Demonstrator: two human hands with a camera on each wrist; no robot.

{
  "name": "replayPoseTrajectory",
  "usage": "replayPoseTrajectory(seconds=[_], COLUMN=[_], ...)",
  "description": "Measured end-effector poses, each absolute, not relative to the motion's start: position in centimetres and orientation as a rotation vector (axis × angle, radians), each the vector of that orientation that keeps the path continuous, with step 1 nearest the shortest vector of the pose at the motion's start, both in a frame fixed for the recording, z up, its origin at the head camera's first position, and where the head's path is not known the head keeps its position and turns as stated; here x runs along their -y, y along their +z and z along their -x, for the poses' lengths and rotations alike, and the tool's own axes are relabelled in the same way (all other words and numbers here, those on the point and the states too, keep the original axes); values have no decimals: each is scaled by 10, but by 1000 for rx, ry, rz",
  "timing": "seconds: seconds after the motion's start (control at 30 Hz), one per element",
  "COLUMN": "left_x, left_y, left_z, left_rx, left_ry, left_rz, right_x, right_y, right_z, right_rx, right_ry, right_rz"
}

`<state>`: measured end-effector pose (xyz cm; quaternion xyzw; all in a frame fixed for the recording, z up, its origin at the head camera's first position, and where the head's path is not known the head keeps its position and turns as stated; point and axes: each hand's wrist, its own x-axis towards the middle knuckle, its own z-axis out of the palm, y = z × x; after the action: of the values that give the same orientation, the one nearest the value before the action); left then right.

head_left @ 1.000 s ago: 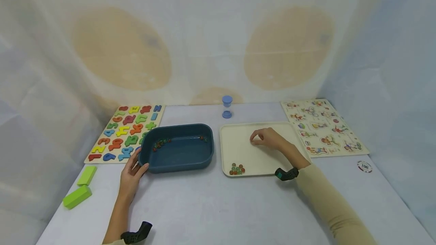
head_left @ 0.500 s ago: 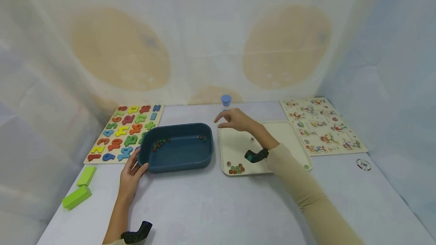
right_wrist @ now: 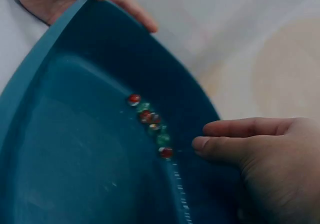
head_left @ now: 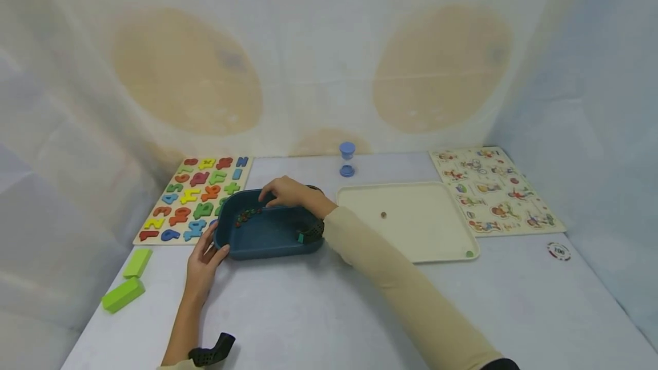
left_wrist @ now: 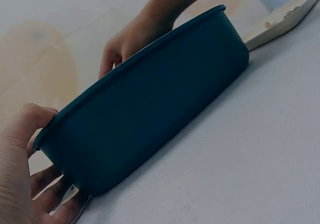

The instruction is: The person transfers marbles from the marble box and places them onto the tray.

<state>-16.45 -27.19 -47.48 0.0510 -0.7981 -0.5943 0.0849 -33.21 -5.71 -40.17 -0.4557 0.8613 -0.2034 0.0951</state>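
My left hand grips the left end of a dark blue plastic basin, thumb at the rim and fingers below it. Inside the basin, several red and green glass marbles lie along the foot of the wall. My right hand is over the basin's far side; in the right wrist view its thumb and finger are extended and apart, with nothing visible between them. On the cream tray to the right lie a brownish marble and a green marble. My right sleeve hides the tray's front left corner.
A board of colourful number pieces lies behind the basin's left end, with two green blocks in front. A blue sand timer stands at the back. A picture puzzle board and a "100" chip are at the right.
My right hand has moved left from the cream tray to above the basin. The left hand keeps its grip. The marble cluster at the tray's front left is now behind my sleeve.
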Motion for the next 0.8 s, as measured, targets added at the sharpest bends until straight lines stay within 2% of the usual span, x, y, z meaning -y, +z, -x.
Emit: replayPoseTrajectory(seconds=[0.37,0.8], left_x=[272,274], left_y=[-476,-476], left_z=[165,164], left_rx=[2379,2369], left_ry=[-1773,-1768], left_rz=[-134,-138], right_x=[78,83], right_y=[-426,-437], right_z=[331,323], right_rx=[-2623,-2666], right_ry=[-442,-434], right_rz=[1181,1060])
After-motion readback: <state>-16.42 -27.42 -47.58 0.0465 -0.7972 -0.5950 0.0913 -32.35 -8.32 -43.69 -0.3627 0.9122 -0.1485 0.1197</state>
